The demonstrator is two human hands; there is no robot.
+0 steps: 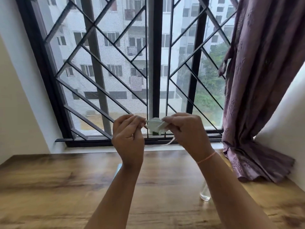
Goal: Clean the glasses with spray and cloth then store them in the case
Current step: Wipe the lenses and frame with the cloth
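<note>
Wiping seems under way: left hand (127, 131) pinches the glasses (166, 142); right hand (183, 128) pinches the cloth (156, 126) on them; casing remains.

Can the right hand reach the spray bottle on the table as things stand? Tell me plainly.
Probably not yet: the right hand is pinching the cloth on the glasses. The spray bottle sits under that forearm, otherwise unobstructed.
</note>
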